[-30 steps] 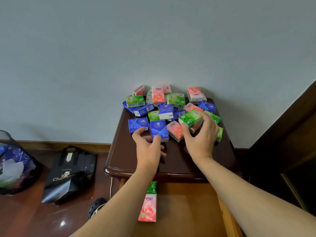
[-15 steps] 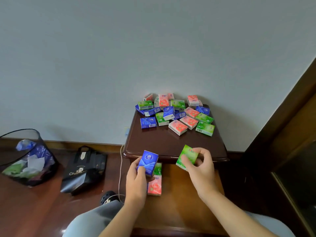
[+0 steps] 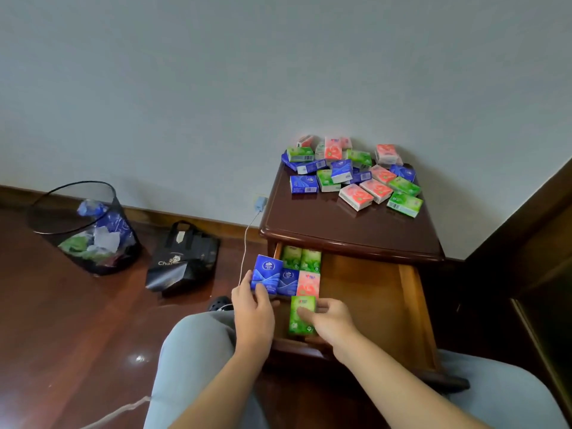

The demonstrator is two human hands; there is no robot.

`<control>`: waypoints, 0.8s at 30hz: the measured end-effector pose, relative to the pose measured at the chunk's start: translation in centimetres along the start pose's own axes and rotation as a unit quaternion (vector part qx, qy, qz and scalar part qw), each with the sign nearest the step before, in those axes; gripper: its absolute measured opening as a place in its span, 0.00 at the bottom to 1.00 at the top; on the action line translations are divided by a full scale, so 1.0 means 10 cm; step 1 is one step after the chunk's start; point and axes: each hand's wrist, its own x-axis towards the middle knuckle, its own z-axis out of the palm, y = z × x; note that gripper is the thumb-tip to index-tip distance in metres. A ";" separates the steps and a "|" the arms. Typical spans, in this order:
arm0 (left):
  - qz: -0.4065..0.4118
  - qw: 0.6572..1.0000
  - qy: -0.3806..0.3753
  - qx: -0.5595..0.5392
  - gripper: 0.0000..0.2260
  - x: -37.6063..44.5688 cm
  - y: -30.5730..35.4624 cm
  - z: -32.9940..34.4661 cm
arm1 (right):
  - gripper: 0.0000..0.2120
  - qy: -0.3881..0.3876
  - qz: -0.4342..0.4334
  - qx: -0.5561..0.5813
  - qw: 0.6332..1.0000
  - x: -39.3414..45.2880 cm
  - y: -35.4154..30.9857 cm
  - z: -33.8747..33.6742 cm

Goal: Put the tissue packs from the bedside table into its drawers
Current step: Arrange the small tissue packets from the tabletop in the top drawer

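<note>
Person seated in front of a dark brown wooden bedside table (image 3: 349, 226), top drawer (image 3: 374, 301) pulled out over the knees.

Left hand (image 3: 253, 317): fingers curled round a blue plastic-wrapped tissue pack (image 3: 266, 275), thumb on its front face. Pack held upright at the drawer's left front corner, above the drawer edge, just beside the packs already inside.

Right hand (image 3: 331, 320): fingers nearly straight, tips resting on a green plastic-wrapped tissue pack (image 3: 301, 315). This pack lies flat on the drawer floor near the front, at the left. Thumb side hidden by the pack; cannot tell whether it pinches or only presses.

In the drawer, left part: two green packs (image 3: 301, 260) side by side at the back, then a blue pack (image 3: 289, 281) and a pink pack (image 3: 308, 283) in front of them, touching. The green pack under the right hand sits just in front of the pink one.

Table top: a loose heap of blue, green and pink tissue packs (image 3: 356, 174) at the back half, against the pale wall.

Floor to the left: black mesh waste bin (image 3: 83, 227) with wrappers in it; black paper carrier bag (image 3: 182, 258) lying beside it; white charger cable (image 3: 246, 243) hanging from a wall plug by the table.
</note>
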 end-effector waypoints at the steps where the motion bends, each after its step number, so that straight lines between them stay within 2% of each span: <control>1: -0.003 1.000 0.000 -0.007 0.20 0.01 -0.01 0.00 | 0.13 -0.006 0.006 -0.024 1.000 0.02 0.01 0.05; 4: -0.019 0.999 0.010 -0.032 0.19 0.05 -0.03 0.00 | 0.09 -0.005 0.017 -0.070 0.997 0.05 0.01 0.14; 13: 0.000 1.000 0.013 -0.017 0.18 0.07 -0.08 -0.01 | 0.16 -0.006 0.065 -0.101 0.993 0.27 0.04 0.38; 19: 0.003 0.998 0.010 -0.054 0.17 0.05 -0.12 -0.01 | 0.15 -0.005 0.102 0.017 0.995 0.33 0.06 0.46; 24: 0.009 0.998 0.017 -0.052 0.18 0.04 -0.11 -0.02 | 0.14 0.009 0.117 0.036 0.992 0.33 0.06 0.47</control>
